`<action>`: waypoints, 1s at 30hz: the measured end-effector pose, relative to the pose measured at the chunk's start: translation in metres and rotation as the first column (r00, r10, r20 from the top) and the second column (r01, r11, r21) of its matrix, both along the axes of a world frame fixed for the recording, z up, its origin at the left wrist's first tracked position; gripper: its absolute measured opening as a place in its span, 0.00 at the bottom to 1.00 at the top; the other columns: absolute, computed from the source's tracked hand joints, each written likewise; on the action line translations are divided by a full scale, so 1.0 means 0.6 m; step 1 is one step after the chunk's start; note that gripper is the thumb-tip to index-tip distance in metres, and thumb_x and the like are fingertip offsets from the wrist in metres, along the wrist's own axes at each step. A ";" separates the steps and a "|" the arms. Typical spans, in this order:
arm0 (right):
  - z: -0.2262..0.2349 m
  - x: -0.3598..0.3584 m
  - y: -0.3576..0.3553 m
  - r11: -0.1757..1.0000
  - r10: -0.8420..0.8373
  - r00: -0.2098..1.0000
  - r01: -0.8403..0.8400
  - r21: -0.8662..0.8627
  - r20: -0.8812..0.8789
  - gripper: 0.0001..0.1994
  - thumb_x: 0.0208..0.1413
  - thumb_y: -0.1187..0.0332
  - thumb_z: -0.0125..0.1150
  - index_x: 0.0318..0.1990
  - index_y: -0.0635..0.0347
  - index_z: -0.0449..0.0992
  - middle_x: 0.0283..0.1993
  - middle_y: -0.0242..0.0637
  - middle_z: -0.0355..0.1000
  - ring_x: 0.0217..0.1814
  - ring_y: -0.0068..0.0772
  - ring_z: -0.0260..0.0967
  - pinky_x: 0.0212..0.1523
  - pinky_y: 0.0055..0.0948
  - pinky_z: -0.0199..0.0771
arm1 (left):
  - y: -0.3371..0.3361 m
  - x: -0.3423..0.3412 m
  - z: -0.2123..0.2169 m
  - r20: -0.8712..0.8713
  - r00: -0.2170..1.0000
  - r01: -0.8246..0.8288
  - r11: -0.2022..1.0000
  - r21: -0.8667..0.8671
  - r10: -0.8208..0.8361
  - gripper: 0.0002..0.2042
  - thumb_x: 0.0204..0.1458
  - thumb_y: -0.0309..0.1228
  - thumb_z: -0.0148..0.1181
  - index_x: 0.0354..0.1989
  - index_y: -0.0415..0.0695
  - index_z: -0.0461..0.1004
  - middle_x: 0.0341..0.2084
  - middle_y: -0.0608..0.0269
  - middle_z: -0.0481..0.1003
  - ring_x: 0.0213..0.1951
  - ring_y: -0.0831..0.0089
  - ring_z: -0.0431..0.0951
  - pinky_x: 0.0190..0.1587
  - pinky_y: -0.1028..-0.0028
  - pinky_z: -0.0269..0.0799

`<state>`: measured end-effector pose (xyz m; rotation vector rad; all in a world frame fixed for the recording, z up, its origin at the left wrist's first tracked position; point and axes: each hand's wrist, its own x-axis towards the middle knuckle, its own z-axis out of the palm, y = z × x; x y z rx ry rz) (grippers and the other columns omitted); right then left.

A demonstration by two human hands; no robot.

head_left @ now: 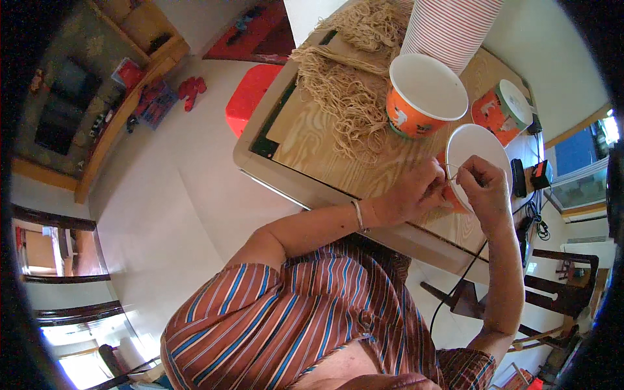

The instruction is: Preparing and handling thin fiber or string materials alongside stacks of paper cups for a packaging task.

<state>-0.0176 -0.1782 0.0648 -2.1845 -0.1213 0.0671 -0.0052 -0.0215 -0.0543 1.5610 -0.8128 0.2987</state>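
A paper bucket (478,146), white inside with an orange outer wall, stands at the table's near side. Over its rim my two hands are close together, pinching a thin tan string (453,171). My left hand (416,190), with a bangle at the wrist, has its fingers closed on one part of it. Held opposite, my right hand (484,188) is closed on the other part, just above the bucket's opening. Exactly how the string runs at the rim is too small to tell. Just beyond stands another orange paper bucket (426,94), upright with its mouth up.
Tangled tan strings (344,97) cover the wooden table's (312,153) far left. A tall stack of white paper buckets (448,29) rises behind. A third orange bucket (497,114) lies at the right, near black cables (536,218). A red stool (250,97) stands beyond the table's left edge.
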 end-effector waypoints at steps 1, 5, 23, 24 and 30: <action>0.001 0.000 0.001 1.000 -0.001 1.000 0.001 0.001 0.000 0.06 0.52 0.74 0.55 0.24 0.64 0.71 0.21 0.25 0.66 0.24 0.12 0.58 0.24 0.20 0.61 | 0.001 0.001 0.000 0.066 0.998 -0.017 0.999 0.043 0.014 0.11 0.51 0.24 0.56 0.41 0.41 0.63 0.35 0.54 0.68 0.37 0.58 0.71 0.41 0.64 0.68; 0.012 -0.002 0.003 0.996 -0.043 0.990 0.052 0.069 -0.136 0.07 0.53 0.72 0.53 0.24 0.61 0.71 0.21 0.23 0.66 0.21 0.11 0.58 0.20 0.18 0.58 | 0.015 0.004 0.020 0.117 0.992 0.027 0.989 0.148 -0.045 0.12 0.49 0.23 0.58 0.41 0.41 0.63 0.36 0.53 0.67 0.37 0.54 0.71 0.39 0.63 0.69; 0.006 -0.005 0.008 0.999 0.040 0.998 -0.040 0.005 -0.042 0.08 0.55 0.73 0.54 0.26 0.64 0.71 0.22 0.26 0.67 0.27 0.13 0.61 0.29 0.19 0.64 | 0.024 0.012 0.038 -0.102 0.990 0.085 0.992 -0.089 -0.094 0.09 0.56 0.27 0.55 0.43 0.38 0.70 0.35 0.57 0.74 0.37 0.70 0.77 0.39 0.70 0.73; 0.005 -0.005 0.006 0.999 0.044 0.999 -0.044 -0.006 -0.025 0.08 0.56 0.72 0.54 0.26 0.64 0.71 0.22 0.26 0.66 0.26 0.13 0.60 0.29 0.19 0.64 | 0.024 0.012 0.040 -0.101 0.990 0.087 0.992 -0.089 -0.096 0.09 0.56 0.27 0.55 0.43 0.38 0.70 0.35 0.57 0.74 0.37 0.70 0.77 0.39 0.70 0.73; 0.006 -0.005 0.005 0.996 0.089 0.996 -0.088 -0.025 0.028 0.08 0.56 0.72 0.56 0.26 0.64 0.71 0.21 0.24 0.64 0.25 0.12 0.57 0.25 0.19 0.61 | 0.020 0.022 0.035 -0.179 0.966 0.181 0.983 -0.034 -0.184 0.09 0.57 0.28 0.56 0.44 0.39 0.72 0.37 0.60 0.74 0.42 0.71 0.75 0.46 0.71 0.72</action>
